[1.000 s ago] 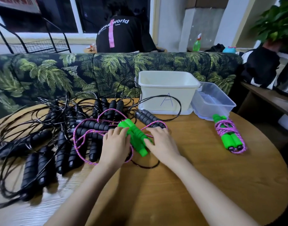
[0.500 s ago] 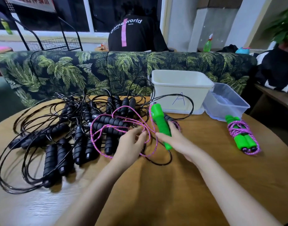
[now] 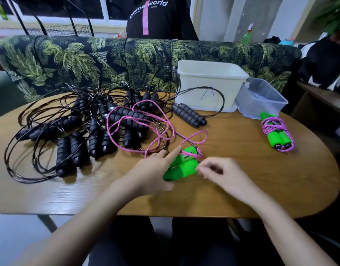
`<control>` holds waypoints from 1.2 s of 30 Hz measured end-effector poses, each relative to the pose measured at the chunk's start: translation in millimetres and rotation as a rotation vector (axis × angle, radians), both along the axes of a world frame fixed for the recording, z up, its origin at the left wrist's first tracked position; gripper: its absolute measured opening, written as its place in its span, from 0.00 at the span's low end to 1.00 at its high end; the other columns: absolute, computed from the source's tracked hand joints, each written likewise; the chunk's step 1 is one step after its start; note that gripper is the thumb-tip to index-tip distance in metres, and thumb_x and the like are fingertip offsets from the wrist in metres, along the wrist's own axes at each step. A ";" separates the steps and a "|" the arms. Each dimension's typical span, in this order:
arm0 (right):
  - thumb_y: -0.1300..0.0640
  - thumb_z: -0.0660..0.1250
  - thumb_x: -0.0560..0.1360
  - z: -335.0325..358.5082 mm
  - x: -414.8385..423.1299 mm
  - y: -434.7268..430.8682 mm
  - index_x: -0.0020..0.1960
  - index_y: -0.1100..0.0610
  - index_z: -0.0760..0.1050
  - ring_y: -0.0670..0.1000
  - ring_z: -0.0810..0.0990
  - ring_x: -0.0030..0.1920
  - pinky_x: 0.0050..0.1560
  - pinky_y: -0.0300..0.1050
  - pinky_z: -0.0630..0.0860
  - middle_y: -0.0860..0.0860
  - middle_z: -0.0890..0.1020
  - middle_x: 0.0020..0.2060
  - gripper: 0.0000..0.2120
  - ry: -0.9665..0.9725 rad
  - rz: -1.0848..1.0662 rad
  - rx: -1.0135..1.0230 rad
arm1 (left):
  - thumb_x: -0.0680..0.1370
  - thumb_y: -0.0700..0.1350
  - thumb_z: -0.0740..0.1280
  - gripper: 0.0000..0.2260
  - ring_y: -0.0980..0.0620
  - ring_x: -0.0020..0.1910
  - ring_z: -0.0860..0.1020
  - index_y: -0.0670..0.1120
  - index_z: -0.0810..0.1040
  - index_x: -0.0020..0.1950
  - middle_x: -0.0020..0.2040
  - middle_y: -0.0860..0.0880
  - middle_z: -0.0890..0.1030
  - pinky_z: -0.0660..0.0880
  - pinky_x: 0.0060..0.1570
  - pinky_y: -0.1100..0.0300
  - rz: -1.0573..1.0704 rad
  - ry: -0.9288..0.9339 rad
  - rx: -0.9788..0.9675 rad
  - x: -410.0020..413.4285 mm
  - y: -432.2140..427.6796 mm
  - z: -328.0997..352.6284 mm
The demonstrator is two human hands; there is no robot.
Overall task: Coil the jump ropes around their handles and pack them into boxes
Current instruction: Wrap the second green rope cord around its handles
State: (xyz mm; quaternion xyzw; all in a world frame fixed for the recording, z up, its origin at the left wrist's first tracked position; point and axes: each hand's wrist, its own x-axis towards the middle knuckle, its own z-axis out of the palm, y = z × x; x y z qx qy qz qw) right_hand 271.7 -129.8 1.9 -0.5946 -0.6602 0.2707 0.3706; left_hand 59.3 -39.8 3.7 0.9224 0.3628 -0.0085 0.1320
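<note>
1. Handles (image 3: 181, 166) of green foam are held side by side on the table (image 3: 242, 189) by the left hand (image 3: 152, 173), which is curled round them with its index finger stretched straight along their top.
2. The right hand (image 3: 223, 175) is seen with fingers curled just beside the handles; whether the pink rope (image 3: 138, 120) is pinched there cannot be told, as the fingers are blurred.
3. A turn or so of rope is seen just past the left index fingertip. The rest lies in loose loops beyond and left of the left hand, partly over the black jump ropes (image 3: 77, 143).
4. The rope is judged light, limp and woven, so it is likely to snag on the black cords. The foam is judged soft, grippy and not fragile.
5. The handles are best clamped at mid-length, and the rope taken close to them and kept taut.
6. The white box (image 3: 196, 89) and clear box (image 3: 261, 104) stand well beyond the right hand; a coiled bundle (image 3: 277, 133) lies to its right.
</note>
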 end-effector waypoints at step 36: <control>0.63 0.64 0.76 -11.0 7.0 66.0 0.53 0.54 0.82 0.54 0.78 0.63 0.56 0.50 0.75 0.49 0.83 0.58 0.11 -0.952 0.506 0.693 | 0.82 0.59 0.59 0.27 0.49 0.68 0.69 0.49 0.64 0.78 0.72 0.50 0.70 0.65 0.69 0.57 -0.226 -0.250 0.382 -61.4 9.8 -50.2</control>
